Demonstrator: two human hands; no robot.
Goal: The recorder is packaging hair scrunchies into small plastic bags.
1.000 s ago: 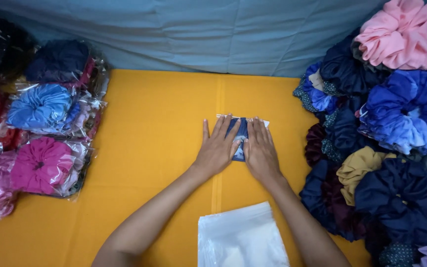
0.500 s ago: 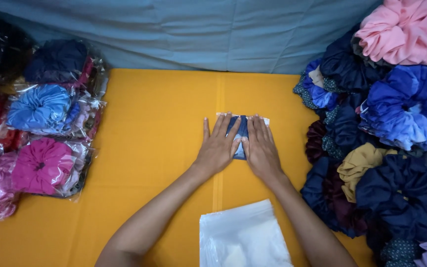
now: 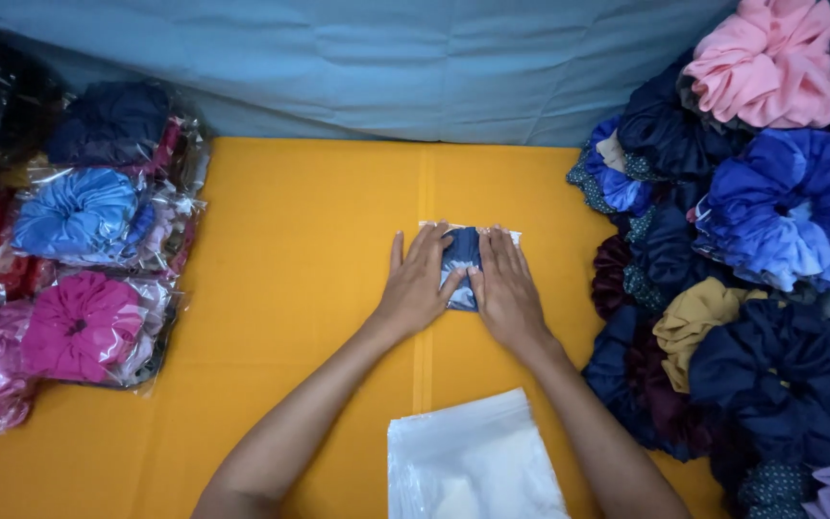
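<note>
A: State the step in hand.

B: Flattening. The left hand [image 3: 418, 285] and the right hand [image 3: 505, 288] lie palm-down, side by side, on a dark blue fabric scrunchie inside a small clear plastic bag [image 3: 461, 261]. The grip of each hand is spread flat, fingers extended and close together. Nothing is pinched; both hands press downward.

A: Location of the bagged scrunchie?

B: Near the centre of the orange cloth-covered worktop [image 3: 309, 240], just beyond the stack of empty clear plastic bags [image 3: 473, 466] that sits at the near edge. Both hands cover most of it. Only a strip of dark blue shows between the thumbs, and a pale bag edge shows past the fingertips.

A: Its condition?

B: Compressed, low and roughly rectangular. Whether the bag opening is closed cannot be told; the hands hide it.

A: What does the next move call for, as a judgement?

B: Probably even pressure to expel air, then a firm hold on the bag edge so that the fabric does not spring back.

A: Surroundings?

B: To the left of the worktop centre, a pile of already bagged scrunchies in blue, magenta and pink [image 3: 79, 288]. To the right, a heap of loose scrunchies in navy, blue, mustard and pink [image 3: 742, 269].
</note>
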